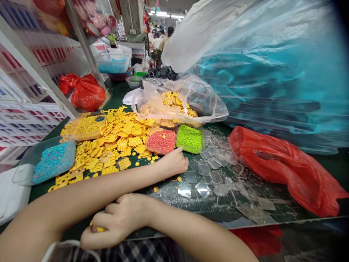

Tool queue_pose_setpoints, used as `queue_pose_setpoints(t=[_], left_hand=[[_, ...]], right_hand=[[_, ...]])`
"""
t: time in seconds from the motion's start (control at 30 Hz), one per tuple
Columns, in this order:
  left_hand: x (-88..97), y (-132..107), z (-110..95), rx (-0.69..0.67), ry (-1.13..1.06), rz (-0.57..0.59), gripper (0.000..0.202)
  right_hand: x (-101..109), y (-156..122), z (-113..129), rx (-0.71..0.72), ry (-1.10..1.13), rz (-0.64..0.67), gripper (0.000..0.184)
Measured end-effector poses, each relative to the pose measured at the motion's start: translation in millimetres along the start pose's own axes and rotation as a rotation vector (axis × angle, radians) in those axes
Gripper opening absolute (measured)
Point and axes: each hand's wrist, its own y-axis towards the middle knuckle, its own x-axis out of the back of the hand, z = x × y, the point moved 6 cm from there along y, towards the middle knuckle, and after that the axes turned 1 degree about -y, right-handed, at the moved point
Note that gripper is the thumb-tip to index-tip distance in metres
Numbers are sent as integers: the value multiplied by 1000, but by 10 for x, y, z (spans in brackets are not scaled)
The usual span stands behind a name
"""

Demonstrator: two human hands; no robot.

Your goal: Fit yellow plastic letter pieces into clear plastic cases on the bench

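My left hand (177, 161) reaches across to the right, its fingers curled closed at the near edge of a tub of green beads (190, 138). What its fingers pinch, if anything, is hidden. Beside that tub sits a tub of red-pink beads (161, 141) with a yellow disc on top. Close to my body, under the left forearm, my right hand (118, 220) is closed around a yellow plastic piece (100, 229), mostly covered by the fingers. Flat clear plastic pieces (215, 163) lie scattered right of my left hand. A heap of yellow plastic pieces (120, 131) spreads behind my forearm.
Tubs of yellow beads (89, 126) and blue beads (51, 162) stand at left. A clear bag (188, 98) of yellow pieces lies behind. Red plastic bags (286, 167) and a large bag with turquoise contents (272, 83) flank the right; white crates (29, 123) are stacked left.
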Motion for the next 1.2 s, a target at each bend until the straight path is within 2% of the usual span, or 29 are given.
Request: queue_pose_setpoints(t=[0.13, 0.3, 0.4, 0.5, 0.57, 0.63, 0.7, 0.77, 0.87, 0.97, 1.07, 1.2], left_hand=[[73, -91, -77, -38, -73, -91, 15], [227, -171, -75, 76, -188, -154, 12], [338, -267, 80, 171, -317, -167, 15], [484, -525, 414, 356, -609, -280, 28], [558, -827, 702, 542, -841, -404, 30], [586, -1201, 955, 729, -1028, -510, 27], [578, -1587, 1124, 883, -1149, -566, 24], [540, -1940, 1195, 1005, -1232, -592, 23], [444, -2333, 1150, 1118, -1315, -635, 30], [319, -2532, 1016, 1159, -1375, -659, 32], [248, -2585, 899, 1162, -1395, -641, 27], [288, -2535, 818, 1079, -1407, -623, 19]], right_hand=[[39, 3, 38, 50, 9, -30, 18], [-6, -13, 178, 98, 3, -54, 14], [27, -42, 217, 107, -25, -109, 12], [137, -95, 103, 21, -104, -168, 10], [147, -137, -88, -130, -182, -37, 9], [99, -213, -309, -288, -241, 203, 7], [69, -302, -480, -399, -266, 386, 4], [59, -362, -583, -476, -242, 479, 2], [56, -406, -645, -572, -117, 522, 15], [86, -433, -679, -664, -8, 511, 31], [130, -480, -728, -757, 14, 534, 42], [142, -515, -744, -833, -41, 573, 44]])
